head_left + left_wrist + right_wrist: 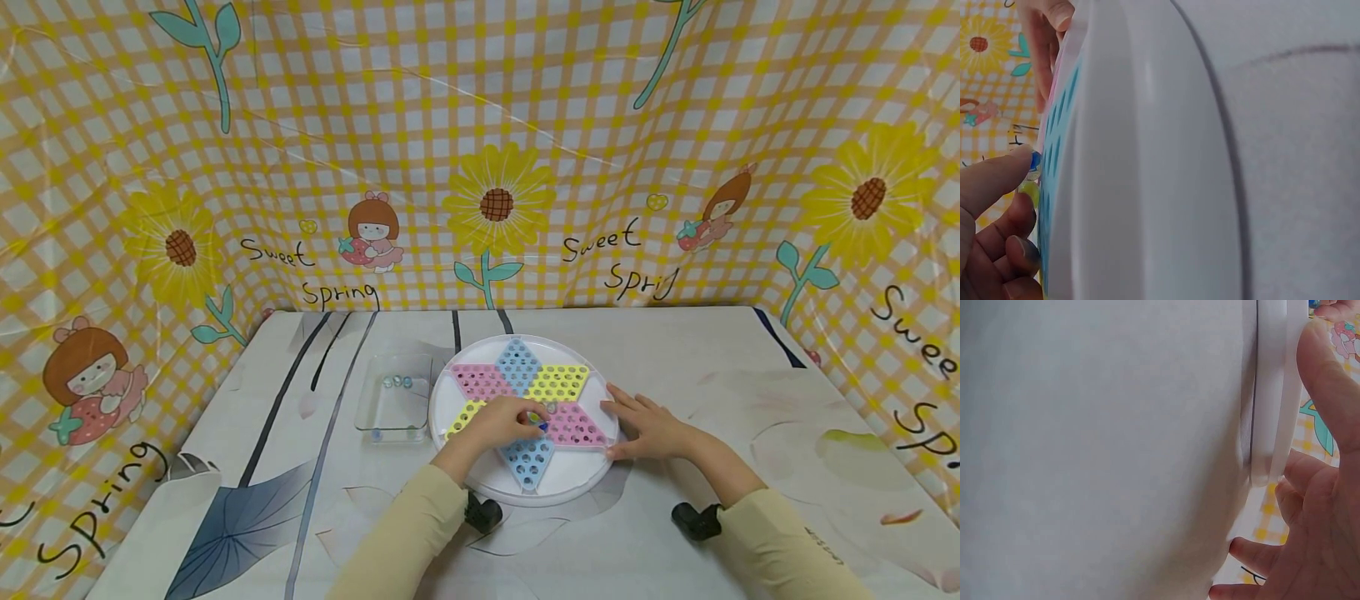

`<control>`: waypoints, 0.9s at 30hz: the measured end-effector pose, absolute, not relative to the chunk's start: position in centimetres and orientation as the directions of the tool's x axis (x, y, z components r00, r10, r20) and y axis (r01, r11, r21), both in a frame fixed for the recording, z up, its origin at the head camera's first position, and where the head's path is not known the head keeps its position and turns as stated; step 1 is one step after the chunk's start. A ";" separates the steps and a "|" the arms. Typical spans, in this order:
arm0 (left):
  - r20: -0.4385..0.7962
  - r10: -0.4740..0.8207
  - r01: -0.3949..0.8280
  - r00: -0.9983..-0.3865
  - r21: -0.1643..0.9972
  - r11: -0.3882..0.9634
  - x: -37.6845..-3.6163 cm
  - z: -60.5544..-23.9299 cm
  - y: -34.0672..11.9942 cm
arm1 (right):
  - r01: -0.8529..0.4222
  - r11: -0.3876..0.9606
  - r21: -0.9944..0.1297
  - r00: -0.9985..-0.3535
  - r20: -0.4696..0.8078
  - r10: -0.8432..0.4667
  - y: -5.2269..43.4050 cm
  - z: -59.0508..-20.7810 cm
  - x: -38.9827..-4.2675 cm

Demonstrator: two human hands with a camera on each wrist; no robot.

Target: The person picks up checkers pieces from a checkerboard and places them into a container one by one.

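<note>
A round white checkers board [570, 487] with a pink, blue and yellow star of holes lies on the table in the head view. My left hand [534, 421] sits over the star's middle, and its thumb and curled fingers pinch a small blue marble [542, 426]. The left wrist view shows the thumb [997, 178] pressing that blue marble [1035, 161] against the board's [1147, 156] surface. My right hand [618, 425] rests flat on the board's right side with its fingers straight. In the right wrist view its thumb [1329, 381] lies along the white rim [1269, 394].
A clear plastic tray [375, 408] stands just left of the board with several marbles [397, 382] in it. Checked cloth walls with sunflowers [497, 200] enclose the table on three sides. Black wrist mounts [482, 512] sit near the front edge.
</note>
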State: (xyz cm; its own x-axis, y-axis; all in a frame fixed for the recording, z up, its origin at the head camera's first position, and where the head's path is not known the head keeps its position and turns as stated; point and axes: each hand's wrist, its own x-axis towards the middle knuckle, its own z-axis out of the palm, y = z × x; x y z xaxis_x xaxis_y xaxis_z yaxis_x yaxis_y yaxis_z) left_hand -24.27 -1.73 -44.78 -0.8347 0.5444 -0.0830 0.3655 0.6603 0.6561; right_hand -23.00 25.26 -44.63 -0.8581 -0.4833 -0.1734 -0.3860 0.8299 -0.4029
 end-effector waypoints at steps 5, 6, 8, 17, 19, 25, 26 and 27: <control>-0.085 0.537 0.374 -0.840 0.627 0.684 -24.4 -45.0 -1.6 | -0.384 0.830 -0.404 -0.859 -0.174 -0.482 25.3 -44.6 -23.0; -0.085 0.536 0.374 -0.840 0.625 0.685 -24.4 -45.1 -1.6 | -0.384 0.830 -0.404 -0.859 -0.173 -0.481 25.3 -44.6 -23.0; -0.086 0.536 0.374 -0.840 0.623 0.686 -24.5 -45.1 -1.5 | -0.383 0.830 -0.405 -0.859 -0.174 -0.481 25.2 -44.5 -23.0; -0.069 0.527 0.385 -0.847 0.604 0.698 -24.5 -45.1 -1.4 | -0.380 0.832 -0.404 -0.856 -0.188 -0.482 25.3 -44.7 -23.1; -0.066 0.525 0.386 -0.849 0.601 0.700 -24.5 -45.1 -1.4 | -0.380 0.831 -0.406 -0.855 -0.188 -0.483 25.3 -44.7 -23.2; -0.064 0.528 0.392 -0.847 0.596 0.701 -24.6 -45.1 -1.4 | -0.382 0.831 -0.405 -0.855 -0.186 -0.483 25.3 -44.7 -23.2; -0.064 0.528 0.391 -0.847 0.598 0.700 -24.6 -45.1 -1.4 | -0.382 0.831 -0.405 -0.856 -0.185 -0.484 25.3 -44.7 -23.2; -0.063 0.527 0.390 -0.847 0.599 0.699 -24.6 -45.1 -1.4 | -0.382 0.831 -0.406 -0.856 -0.184 -0.483 25.3 -44.7 -23.2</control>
State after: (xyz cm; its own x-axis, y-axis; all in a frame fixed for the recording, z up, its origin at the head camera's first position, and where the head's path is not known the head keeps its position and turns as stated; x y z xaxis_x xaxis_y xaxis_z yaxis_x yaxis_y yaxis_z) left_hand -24.61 -1.44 -45.11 -0.8474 0.5271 -0.0633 0.3901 0.6991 0.5992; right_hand -23.18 25.29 -44.71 -0.8559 -0.4833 -0.1841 -0.3818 0.8305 -0.4055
